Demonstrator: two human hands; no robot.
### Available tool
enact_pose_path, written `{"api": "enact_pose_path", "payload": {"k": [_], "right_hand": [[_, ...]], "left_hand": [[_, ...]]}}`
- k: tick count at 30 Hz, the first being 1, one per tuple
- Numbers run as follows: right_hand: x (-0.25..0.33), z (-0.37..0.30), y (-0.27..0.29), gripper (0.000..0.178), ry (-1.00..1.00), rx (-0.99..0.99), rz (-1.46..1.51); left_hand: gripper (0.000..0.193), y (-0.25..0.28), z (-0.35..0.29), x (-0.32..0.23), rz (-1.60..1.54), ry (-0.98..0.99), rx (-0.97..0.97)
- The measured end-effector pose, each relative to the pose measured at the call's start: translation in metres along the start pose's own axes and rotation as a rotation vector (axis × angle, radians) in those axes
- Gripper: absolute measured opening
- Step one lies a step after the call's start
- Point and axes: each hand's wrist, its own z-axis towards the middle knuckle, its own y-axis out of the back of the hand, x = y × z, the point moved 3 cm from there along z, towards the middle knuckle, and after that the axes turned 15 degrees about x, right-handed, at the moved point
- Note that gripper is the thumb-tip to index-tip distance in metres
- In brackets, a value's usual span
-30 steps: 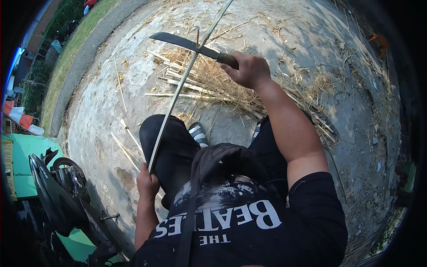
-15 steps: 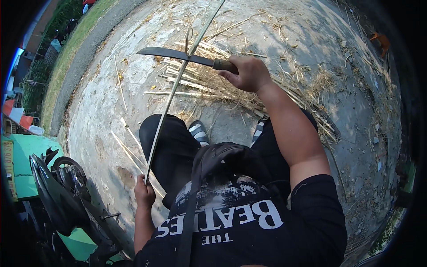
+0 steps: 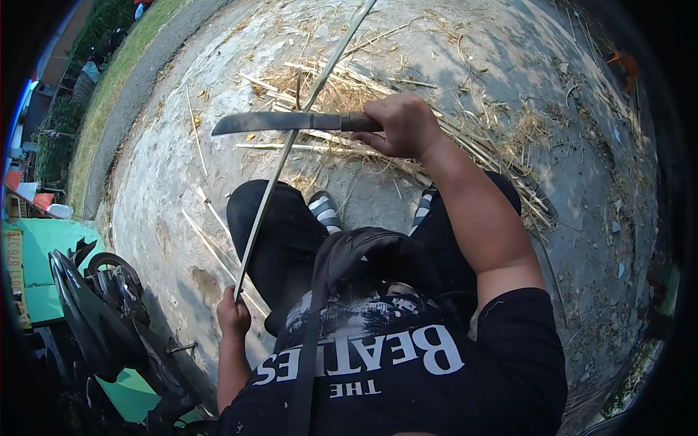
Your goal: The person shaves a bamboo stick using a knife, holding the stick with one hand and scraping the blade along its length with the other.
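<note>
My left hand (image 3: 233,316), low at the left beside my thigh, is closed round the near end of a long pale-green bamboo strip (image 3: 264,200). The strip slants up past my left knee and runs out of the far edge of view. In my right hand (image 3: 404,125) is the wooden handle of a machete (image 3: 254,122). Its broad dark blade points left and crosses the strip beyond my knees, seemingly touching it. A thin curled shaving (image 3: 297,89) stands up just beyond the blade.
Split bamboo strips (image 3: 327,150) and curly shavings (image 3: 527,134) are strewn over the concrete past my feet. More strips (image 3: 211,243) lie left of my knee. A motorcycle (image 3: 102,320) stands at lower left; an orange object (image 3: 624,69) is at far right.
My right hand has drawn the machete a little toward me along the strip. More of the blade's flat face shows. My left hand has barely shifted.
</note>
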Motion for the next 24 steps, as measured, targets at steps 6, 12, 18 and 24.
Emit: {"api": "enact_pose_path", "payload": {"k": [6,12,18,24], "right_hand": [[-0.018,0.004,0.002,0.052,-0.401,-0.002,0.076],[0.041,0.003,-0.009,0.047,0.198,0.073,0.029],[-0.045,0.002,0.003,0.049,-0.384,-0.021,0.268],[-0.005,0.004,0.005,0.055,-0.193,-0.006,0.142]], "left_hand": [[0.023,0.012,0.003,-0.017,0.017,0.118,0.058],[0.024,0.004,0.003,-0.018,-0.038,0.019,0.043],[0.022,0.001,-0.006,0.019,0.003,0.039,0.008],[0.022,0.008,-0.008,0.015,0.013,0.109,0.035]]}}
